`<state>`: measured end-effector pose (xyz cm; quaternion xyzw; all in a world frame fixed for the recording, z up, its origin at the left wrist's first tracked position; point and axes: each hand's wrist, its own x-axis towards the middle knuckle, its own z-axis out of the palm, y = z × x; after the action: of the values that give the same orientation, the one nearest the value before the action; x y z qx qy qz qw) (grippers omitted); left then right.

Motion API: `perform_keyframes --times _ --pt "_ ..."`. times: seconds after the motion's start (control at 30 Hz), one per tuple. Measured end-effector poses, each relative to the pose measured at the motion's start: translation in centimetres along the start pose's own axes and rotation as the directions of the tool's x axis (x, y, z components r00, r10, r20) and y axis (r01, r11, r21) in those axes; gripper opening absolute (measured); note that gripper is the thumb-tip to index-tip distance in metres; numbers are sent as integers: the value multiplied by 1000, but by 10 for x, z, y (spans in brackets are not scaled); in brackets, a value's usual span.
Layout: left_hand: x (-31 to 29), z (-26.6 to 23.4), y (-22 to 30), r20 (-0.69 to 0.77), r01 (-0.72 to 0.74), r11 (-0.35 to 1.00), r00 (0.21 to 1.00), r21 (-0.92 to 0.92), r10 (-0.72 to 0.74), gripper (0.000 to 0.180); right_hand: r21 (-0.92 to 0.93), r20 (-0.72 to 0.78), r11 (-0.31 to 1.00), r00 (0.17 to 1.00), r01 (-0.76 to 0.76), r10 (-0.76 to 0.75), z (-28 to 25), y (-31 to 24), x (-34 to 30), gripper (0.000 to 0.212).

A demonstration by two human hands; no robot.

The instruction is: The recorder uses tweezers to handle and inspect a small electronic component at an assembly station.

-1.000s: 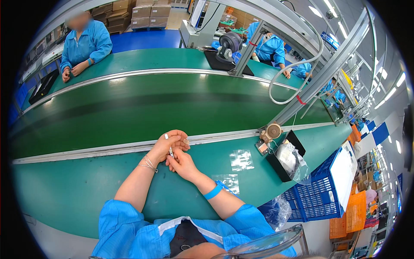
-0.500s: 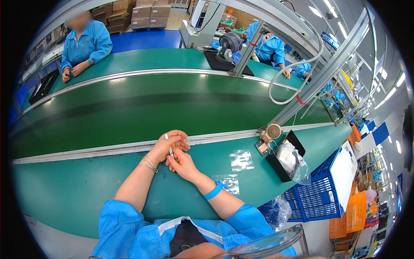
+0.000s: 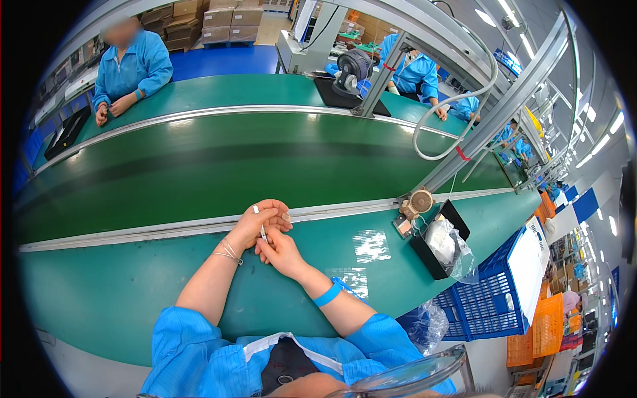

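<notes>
My two hands meet over the near edge of the conveyor. My left hand [image 3: 249,227] is curled, palm partly turned up, with a white band around one finger. Against it, my right hand [image 3: 284,255] is closed, its thumb and fingers pinching a small white piece with dark marks [image 3: 263,234]. That piece sits between both hands, touching the left fingers too; it is too small to name. The right fingertips are partly hidden. Bracelets circle my left wrist, and a blue band [image 3: 328,295] is on the right.
A green conveyor belt [image 3: 199,172] runs beyond the green worktop [image 3: 133,285]. To the right stand a small brown fan [image 3: 421,201], a black box [image 3: 428,257] holding plastic bags and a blue crate [image 3: 488,302]. A metal post [image 3: 458,156] rises there. Co-workers sit across the belt.
</notes>
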<state>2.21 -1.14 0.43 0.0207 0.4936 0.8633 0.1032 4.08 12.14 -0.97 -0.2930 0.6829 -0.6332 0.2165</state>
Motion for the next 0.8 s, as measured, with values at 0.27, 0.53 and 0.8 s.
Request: perform_keyframes --times 0.27,0.53,0.8 --pt "1 0 -1 -10 -1 1000 1000 -16 1 18 -43 -6 999 1000 20 -20 -1 -6 0 14" --pt "-1 1 1 -23 5 1000 1000 -10 -5 18 -37 -10 999 1000 17 -17 0 -6 1 13" --pt "-1 1 -1 -20 -6 1000 1000 -24 5 18 -33 -6 999 999 37 -37 0 4 0 9"
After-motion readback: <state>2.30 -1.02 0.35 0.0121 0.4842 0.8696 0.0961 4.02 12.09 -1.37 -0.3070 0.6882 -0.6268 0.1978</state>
